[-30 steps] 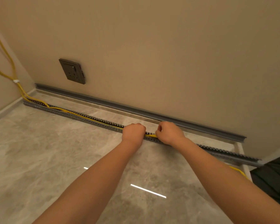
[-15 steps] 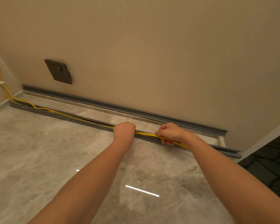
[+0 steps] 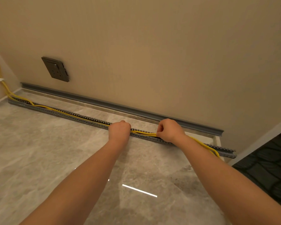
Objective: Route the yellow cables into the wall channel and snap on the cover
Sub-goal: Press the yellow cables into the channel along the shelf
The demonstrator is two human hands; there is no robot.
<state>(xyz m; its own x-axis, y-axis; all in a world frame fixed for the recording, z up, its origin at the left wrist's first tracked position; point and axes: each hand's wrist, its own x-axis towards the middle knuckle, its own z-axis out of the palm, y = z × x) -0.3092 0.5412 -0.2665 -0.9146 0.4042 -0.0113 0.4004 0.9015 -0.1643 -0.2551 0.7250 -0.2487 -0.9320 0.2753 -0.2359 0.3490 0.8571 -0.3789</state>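
A long grey slotted channel (image 3: 58, 113) lies on the floor, parallel to the wall. Yellow cables (image 3: 143, 133) come down the left corner and run along inside it. My left hand (image 3: 119, 129) is closed over the channel, pressing the cables down at its middle. A little to the right, my right hand (image 3: 169, 131) pinches the cables just above the channel. Past my right wrist the cables (image 3: 208, 146) lie loose outside the channel towards its right end. A grey cover strip (image 3: 120, 106) rests along the foot of the wall behind.
A dark wall socket (image 3: 56, 69) sits low on the beige wall at the left. The floor is glossy marble tile (image 3: 39, 151). A dark patterned floor area (image 3: 266, 168) begins at the right, past a white threshold edge.
My right hand has slid right along the cables, widening the gap between my hands. More cable now shows between them, lying in the channel. The view has shifted slightly.
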